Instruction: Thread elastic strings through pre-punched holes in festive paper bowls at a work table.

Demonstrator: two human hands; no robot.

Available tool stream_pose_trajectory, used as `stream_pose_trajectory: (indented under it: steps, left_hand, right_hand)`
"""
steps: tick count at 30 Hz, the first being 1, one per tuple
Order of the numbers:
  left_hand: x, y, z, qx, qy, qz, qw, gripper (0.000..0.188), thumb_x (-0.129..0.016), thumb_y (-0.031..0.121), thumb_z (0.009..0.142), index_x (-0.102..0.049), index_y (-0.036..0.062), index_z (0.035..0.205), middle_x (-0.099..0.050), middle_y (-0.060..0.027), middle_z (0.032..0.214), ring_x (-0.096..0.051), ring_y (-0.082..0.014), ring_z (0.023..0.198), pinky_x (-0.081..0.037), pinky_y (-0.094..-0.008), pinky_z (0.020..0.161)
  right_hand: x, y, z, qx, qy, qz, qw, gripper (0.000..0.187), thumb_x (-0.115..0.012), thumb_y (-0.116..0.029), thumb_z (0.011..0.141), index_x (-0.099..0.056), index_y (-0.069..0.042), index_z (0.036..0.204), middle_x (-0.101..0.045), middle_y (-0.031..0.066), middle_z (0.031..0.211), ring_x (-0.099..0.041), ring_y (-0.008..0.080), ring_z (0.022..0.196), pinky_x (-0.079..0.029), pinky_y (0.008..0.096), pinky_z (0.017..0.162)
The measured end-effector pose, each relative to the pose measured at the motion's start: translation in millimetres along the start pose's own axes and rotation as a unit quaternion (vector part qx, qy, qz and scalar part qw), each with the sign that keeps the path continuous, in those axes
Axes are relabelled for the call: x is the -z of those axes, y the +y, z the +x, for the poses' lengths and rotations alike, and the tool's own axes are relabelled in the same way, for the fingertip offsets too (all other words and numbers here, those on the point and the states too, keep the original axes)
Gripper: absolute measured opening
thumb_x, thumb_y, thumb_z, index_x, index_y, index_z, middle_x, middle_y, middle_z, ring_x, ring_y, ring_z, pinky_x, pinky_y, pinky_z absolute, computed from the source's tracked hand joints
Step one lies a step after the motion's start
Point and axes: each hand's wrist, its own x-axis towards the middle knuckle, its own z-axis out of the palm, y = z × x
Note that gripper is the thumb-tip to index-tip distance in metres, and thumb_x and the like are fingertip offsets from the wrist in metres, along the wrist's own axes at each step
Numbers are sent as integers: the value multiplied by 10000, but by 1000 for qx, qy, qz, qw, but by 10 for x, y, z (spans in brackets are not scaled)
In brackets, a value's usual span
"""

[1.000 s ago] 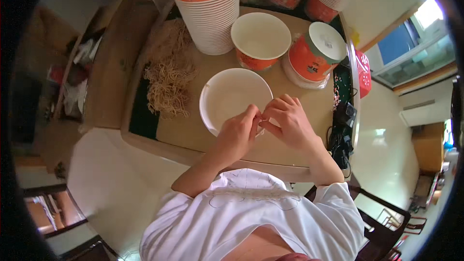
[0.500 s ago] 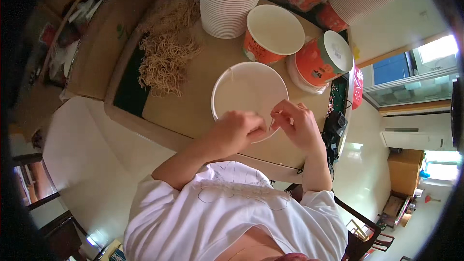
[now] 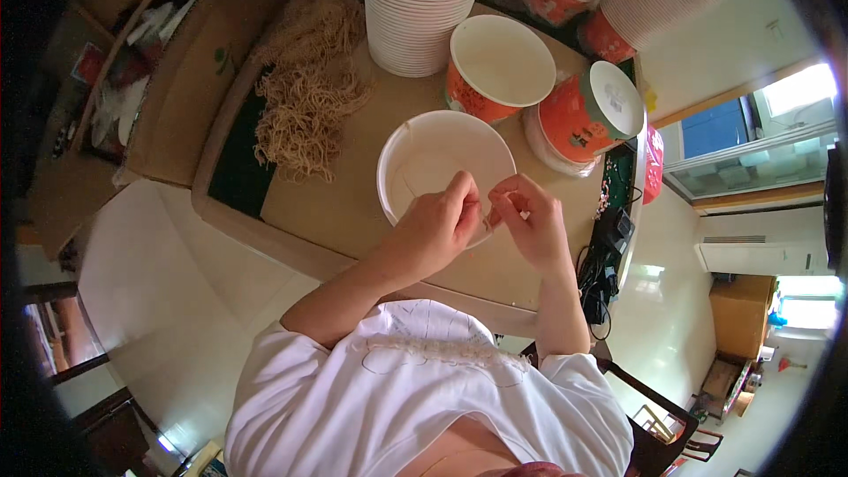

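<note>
A round white paper bucket (image 3: pixel 415 146) stands upright near the table's front edge, below my two hands. My left hand (image 3: pixel 440 219) is closed in a pinch over its near side. Close beside it, my right hand (image 3: pixel 533 219) pinches thumb and fingertips together at the near right rim. A short piece of thin beige string (image 3: pixel 487 223) shows between the fingertips of both hands; how they grip it is partly hidden. Inside the bucket a fine strand shows against the wall. Farther left lies a loose heap of beige string (image 3: pixel 305 115) on the table.
Behind the bucket rise a tall stack of nested paper buckets (image 3: pixel 415 22), an open orange bucket (image 3: pixel 503 62) and an upturned orange bucket (image 3: pixel 579 124). More stacks (image 3: pixel 649 4) stand at the back right. Black cables (image 3: pixel 599 269) lie along the right edge; a cardboard box (image 3: pixel 177 97) stands left.
My left hand has turned, its thumb and fingers now pointing up, and sits slightly higher. My right hand has shifted a little left and up. The bucket has moved slightly left.
</note>
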Motion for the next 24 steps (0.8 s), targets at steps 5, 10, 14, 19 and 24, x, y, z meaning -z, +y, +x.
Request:
stream_pose_trajectory:
  steps: [5, 10, 14, 19, 24]
  left_hand:
    - [140, 73, 19, -1, -53, -55, 997, 152, -620, 8, 810, -534, 50, 927, -561, -112, 723, -598, -272, 646, -471, -366, 593]
    - [151, -84, -10, -149, -48, 154, 976, 126, -669, 90, 771, -692, 132, 888, -521, -62, 788, -601, -237, 724, -486, -367, 619]
    - [127, -40, -20, -158, -85, 191, 965, 162, -650, 121, 790, -694, 159, 941, -519, -59, 780, -606, -224, 732, -500, -365, 622]
    - [58, -25, -6, -215, -19, 309, 926, 121, -602, 208, 840, -670, 127, 897, -535, -38, 794, -620, -193, 725, -531, -322, 585]
    - [58, -34, -16, -206, -51, 343, 915, 122, -575, 200, 845, -650, 134, 915, -520, -49, 787, -617, -200, 722, -527, -342, 589]
  right_hand:
    - [-4, -34, 13, -12, 8, 29, 999, 81, -547, -61, 922, -579, 14, 915, -653, 87, 658, -663, 130, 642, -508, 259, 580]
    - [0, 29, 21, -9, 6, 49, 999, 85, -556, -69, 920, -585, 11, 927, -647, 86, 660, -660, 131, 639, -507, 260, 580]
    - [-6, 84, 26, -19, 8, 27, 999, 92, -587, -78, 900, -610, 10, 913, -654, 89, 712, -652, 122, 668, -501, 263, 598]
    - [-70, 46, -15, -4, 10, -24, 1000, 73, -613, -69, 872, -637, 0, 876, -661, 81, 764, -614, 109, 683, -477, 257, 599]
    - [-117, 45, -143, 42, 87, -50, 994, 37, -620, -47, 861, -643, -19, 869, -650, 67, 758, -587, 104, 666, -453, 242, 580]
